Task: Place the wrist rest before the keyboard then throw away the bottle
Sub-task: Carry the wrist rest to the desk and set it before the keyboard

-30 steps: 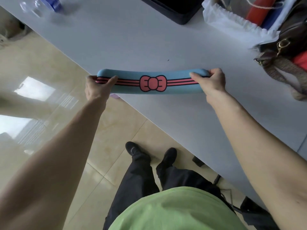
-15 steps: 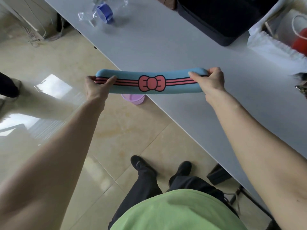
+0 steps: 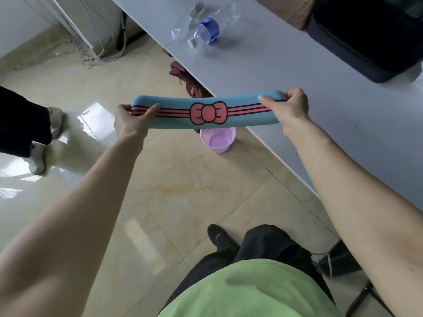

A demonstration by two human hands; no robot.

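A person holds the blue wrist rest (image 3: 206,112) level by its two ends, left hand (image 3: 131,122) and right hand (image 3: 287,107) each with a closed grip on it. The view has swung left in the past second: the rest, earlier over the counter (image 3: 309,92), now hangs at its edge, above a pink wastebasket (image 3: 217,139) on the floor. No keyboard is in sight, so placing looks some way off. The crumpled clear bottle (image 3: 206,26) lies on the counter beyond, near a dark bag (image 3: 366,37). Another person's shoes stand at left.
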